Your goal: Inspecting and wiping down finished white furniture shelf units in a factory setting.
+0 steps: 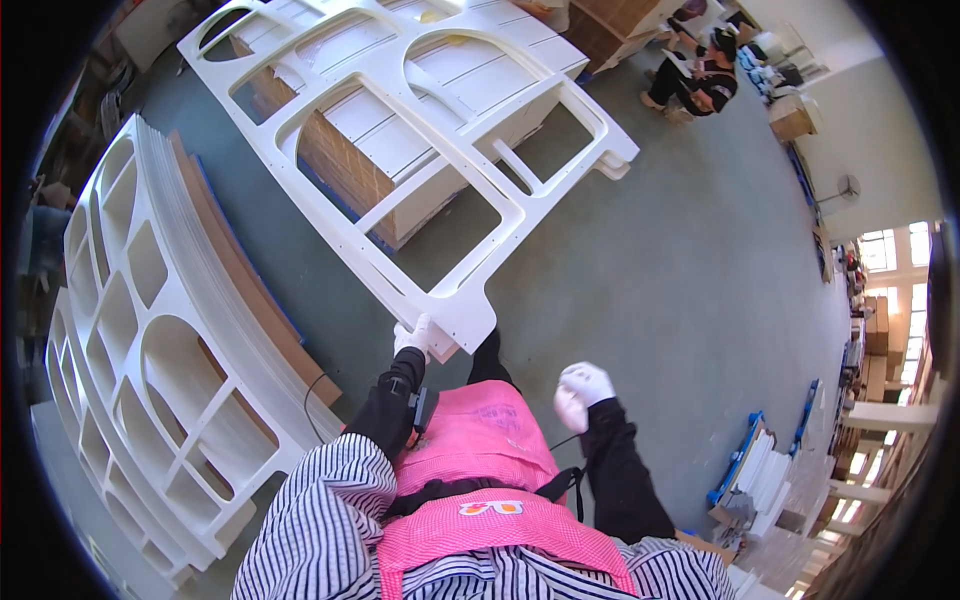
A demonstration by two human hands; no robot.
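Observation:
A large white openwork panel (466, 318) with arched and rectangular cut-outs reaches from just in front of me to the far side. My left hand (412, 336), in a white glove, is closed on its near corner, at the left edge; part of the fingers is hidden there. The panel's far part lies over a stack of white boards (390, 130). My right hand (583, 393), also gloved in white, is curled closed in the air at my right, apart from the panel. Nothing shows sticking out of it.
At the left leans a thick stack of similar white cut-out panels (215, 400) with brown cardboard (235, 240) behind it. A person (700, 75) crouches at the far right. A blue-edged cart (745, 460) with white pieces stands at the right on the grey floor (680, 270).

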